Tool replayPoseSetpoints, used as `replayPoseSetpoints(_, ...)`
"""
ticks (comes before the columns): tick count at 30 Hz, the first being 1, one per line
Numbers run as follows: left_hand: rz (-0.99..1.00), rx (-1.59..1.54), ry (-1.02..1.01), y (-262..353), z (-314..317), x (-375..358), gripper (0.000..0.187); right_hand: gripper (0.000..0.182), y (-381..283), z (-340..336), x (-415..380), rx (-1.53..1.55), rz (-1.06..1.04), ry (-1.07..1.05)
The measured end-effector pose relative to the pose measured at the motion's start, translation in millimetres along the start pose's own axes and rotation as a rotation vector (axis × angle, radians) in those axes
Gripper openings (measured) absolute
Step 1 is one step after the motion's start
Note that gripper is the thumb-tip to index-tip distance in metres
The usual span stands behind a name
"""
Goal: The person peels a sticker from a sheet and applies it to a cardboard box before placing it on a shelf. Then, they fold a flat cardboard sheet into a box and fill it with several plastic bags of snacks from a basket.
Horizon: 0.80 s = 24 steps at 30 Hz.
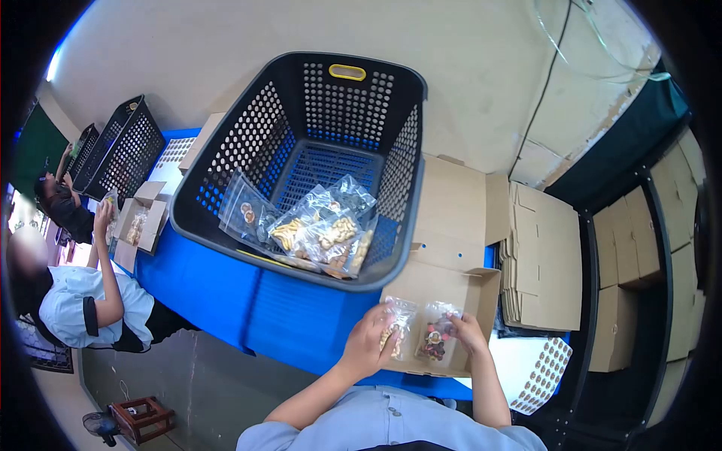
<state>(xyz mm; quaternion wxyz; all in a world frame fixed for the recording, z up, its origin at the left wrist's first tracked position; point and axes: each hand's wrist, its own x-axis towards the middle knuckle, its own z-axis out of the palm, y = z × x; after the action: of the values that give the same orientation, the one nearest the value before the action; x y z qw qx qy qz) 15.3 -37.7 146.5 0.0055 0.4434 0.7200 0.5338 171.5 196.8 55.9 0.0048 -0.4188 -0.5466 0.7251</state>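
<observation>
My left hand [369,342] is closed on a clear zip bag of pale nuts [398,319], over the left part of an open cardboard box [481,295]. In my right hand [469,332] is the upper right corner of a second clear bag [435,340], which has dark and red pieces in it. Both bags are upright side by side at the box. Beyond the box stands a large black plastic basket [301,272]. Several filled clear bags [323,229] lie in its near part, some with nuts and one with a round sticker.
Flattened cardboard boxes [547,259] are stacked at the right, by a sheet of round stickers [545,376]. Black shelving [594,316] holds more boxes. On the left, a person in a light shirt [98,304] works at another open box [139,218] on the blue table [203,289].
</observation>
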Motion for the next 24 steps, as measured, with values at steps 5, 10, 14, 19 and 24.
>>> replayPoseSetpoints(5, 0.621, 0.303, 0.538, -17.6, -96.9, 32.4, 0.044, 0.048, 41.7, 8.8, 30.8, -1.015, 0.015, 0.264)
replayPoseSetpoints(10, 0.379, 0.776, 0.595, -34.0, -220.9, 87.7, 0.029, 0.052, -66.7, 46.3, 16.7, -1.141, -0.193, 0.581)
replayPoseSetpoints(14, 0.044, 0.813, 0.293, -29.5, -256.4, 142.9, 0.031, 0.037, -206.4, 88.8, 13.5, -0.965, -0.76, 0.733)
replayPoseSetpoints(19, -0.161, 0.907, -0.114, -32.9, -252.0, 162.5, 0.046, 0.025, -320.6, 183.2, 19.8, -1.052, -1.228, 0.361)
replayPoseSetpoints(24, -0.207, 0.868, -0.115, -37.8, -256.6, 162.6, 0.051, 0.025, -298.9, 261.3, 70.4, -1.318, -0.789, -0.852)
